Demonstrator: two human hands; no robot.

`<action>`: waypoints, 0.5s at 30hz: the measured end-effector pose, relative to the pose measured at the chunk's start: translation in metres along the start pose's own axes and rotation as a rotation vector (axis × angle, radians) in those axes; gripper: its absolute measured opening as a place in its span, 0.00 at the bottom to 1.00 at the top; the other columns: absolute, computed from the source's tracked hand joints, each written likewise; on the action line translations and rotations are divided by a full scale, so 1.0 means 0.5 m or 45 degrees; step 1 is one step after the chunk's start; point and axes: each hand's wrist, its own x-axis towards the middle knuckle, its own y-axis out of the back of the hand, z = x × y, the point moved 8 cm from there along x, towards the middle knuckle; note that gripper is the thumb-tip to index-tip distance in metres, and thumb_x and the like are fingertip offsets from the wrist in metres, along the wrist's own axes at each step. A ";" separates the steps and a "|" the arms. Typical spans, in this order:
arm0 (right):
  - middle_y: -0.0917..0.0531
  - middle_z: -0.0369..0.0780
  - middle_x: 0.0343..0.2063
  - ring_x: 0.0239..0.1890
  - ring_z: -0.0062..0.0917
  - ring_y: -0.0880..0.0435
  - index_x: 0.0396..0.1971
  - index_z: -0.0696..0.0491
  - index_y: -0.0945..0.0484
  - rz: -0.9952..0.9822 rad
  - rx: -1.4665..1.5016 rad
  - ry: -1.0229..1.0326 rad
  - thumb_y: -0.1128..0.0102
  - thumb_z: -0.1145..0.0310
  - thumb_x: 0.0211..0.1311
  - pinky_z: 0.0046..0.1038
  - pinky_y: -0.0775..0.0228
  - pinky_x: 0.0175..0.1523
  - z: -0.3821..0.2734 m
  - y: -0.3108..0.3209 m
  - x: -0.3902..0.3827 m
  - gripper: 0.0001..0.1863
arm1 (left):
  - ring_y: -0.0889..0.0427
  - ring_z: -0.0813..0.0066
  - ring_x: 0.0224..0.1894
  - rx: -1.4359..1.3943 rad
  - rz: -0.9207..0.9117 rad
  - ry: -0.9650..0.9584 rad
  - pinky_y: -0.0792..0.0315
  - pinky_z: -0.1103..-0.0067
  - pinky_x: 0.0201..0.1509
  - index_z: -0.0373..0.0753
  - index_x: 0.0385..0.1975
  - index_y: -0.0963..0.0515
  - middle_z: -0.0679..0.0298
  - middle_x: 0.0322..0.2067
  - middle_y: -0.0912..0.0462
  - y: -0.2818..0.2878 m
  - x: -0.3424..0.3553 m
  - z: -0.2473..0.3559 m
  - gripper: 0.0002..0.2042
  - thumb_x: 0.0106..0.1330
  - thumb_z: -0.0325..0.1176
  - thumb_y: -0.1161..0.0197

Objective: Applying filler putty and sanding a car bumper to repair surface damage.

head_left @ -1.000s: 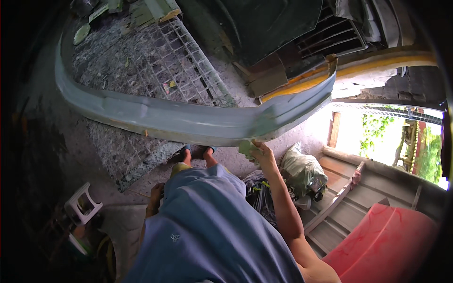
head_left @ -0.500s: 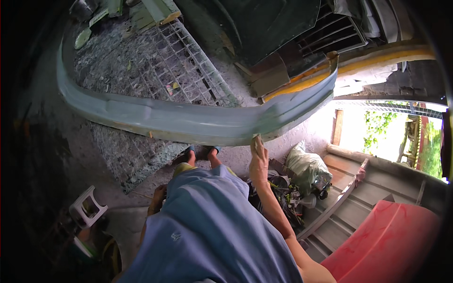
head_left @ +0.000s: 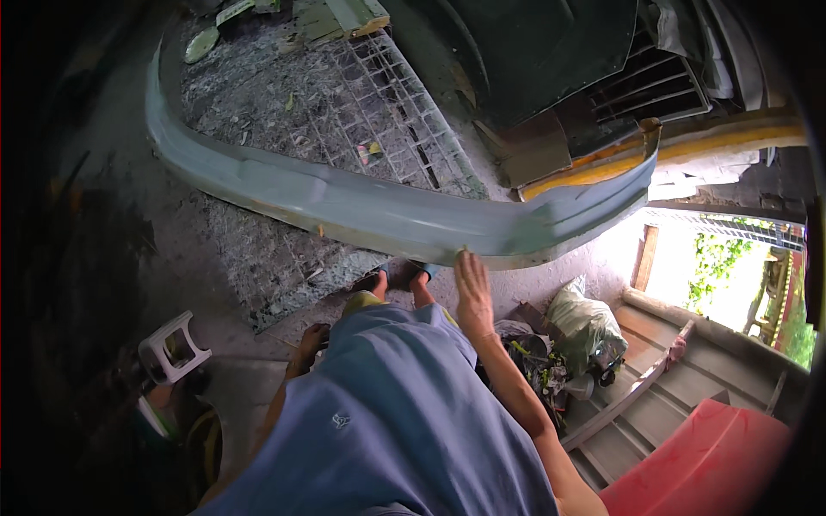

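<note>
A long grey curved bumper [head_left: 379, 211] lies across a paint-crusted stand [head_left: 267, 258] in front of me. My right hand [head_left: 473, 297] is at the bumper's near lower edge, its fingers stretched forward and close together. A small pale piece, like a folded sheet, shows at the fingertips; most of it is hidden under them. My left hand [head_left: 312, 340] hangs low beside my shirt, away from the bumper. It is in shade and partly hidden, so I cannot make out its fingers or anything in them.
A white plastic stool [head_left: 175, 348] lies at the left. Right of my legs are a pale sack [head_left: 585, 322] and a heap of odds and ends [head_left: 538, 353]. A red panel [head_left: 701, 464] is at the lower right. Dark panels [head_left: 516, 52] lean at the back.
My right hand has shifted slightly along the bumper's edge toward its left end, and its fingers look flatter. The whole scene has slid right in view; my left hand stays low.
</note>
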 end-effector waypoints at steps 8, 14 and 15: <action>0.46 0.43 0.69 0.72 0.33 0.50 0.67 0.58 0.46 -0.283 -0.101 0.633 0.50 0.70 0.55 0.39 0.61 0.74 -0.191 -0.084 0.099 0.37 | 0.20 0.69 0.41 -0.012 0.010 0.016 0.27 0.73 0.45 0.37 0.48 0.27 0.61 0.40 0.21 0.017 0.000 -0.014 0.17 0.66 0.41 0.44; 0.46 0.42 0.69 0.72 0.32 0.51 0.67 0.54 0.43 -0.231 -0.251 0.001 0.58 0.86 0.47 0.38 0.64 0.74 0.155 0.099 -0.064 0.40 | 0.22 0.69 0.44 -0.069 -0.075 -0.008 0.29 0.69 0.49 0.39 0.47 0.26 0.63 0.40 0.21 0.007 0.015 -0.021 0.16 0.66 0.42 0.44; 0.41 0.44 0.67 0.71 0.35 0.47 0.66 0.53 0.40 -0.229 -0.202 -0.041 0.55 0.84 0.50 0.36 0.57 0.73 0.148 0.138 -0.053 0.37 | 0.22 0.69 0.45 -0.090 -0.012 0.003 0.29 0.69 0.49 0.39 0.47 0.26 0.63 0.40 0.21 0.014 -0.008 -0.030 0.16 0.66 0.43 0.44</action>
